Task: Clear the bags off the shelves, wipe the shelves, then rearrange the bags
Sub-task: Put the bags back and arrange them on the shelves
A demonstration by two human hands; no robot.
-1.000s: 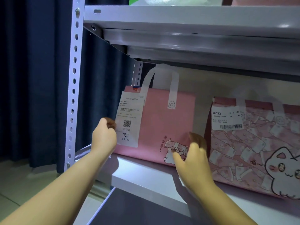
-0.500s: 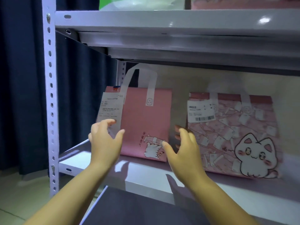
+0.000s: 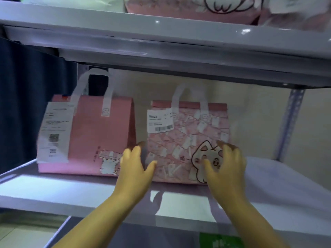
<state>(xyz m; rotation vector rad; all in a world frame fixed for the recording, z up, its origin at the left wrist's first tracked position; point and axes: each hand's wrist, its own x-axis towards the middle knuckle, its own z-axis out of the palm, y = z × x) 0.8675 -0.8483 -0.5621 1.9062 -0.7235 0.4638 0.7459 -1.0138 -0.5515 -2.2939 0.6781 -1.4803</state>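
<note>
Left hand (image 3: pixel 134 169) and right hand (image 3: pixel 226 165), fingers spread, grasp nothing. They reach at either side of the pink cat-print fabric tote bag (image 3: pixel 186 136) (contact too blurred to tell). It stands upright on the white metal shelf (image 3: pixel 71 190) – just beside a plain pink tote (image 3: pixel 93 138).

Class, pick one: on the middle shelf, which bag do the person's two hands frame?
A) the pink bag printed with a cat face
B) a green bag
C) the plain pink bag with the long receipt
A: the left hand and the right hand are spread at the two ends of the cat-face bag, right of the plain pink bag.
</note>
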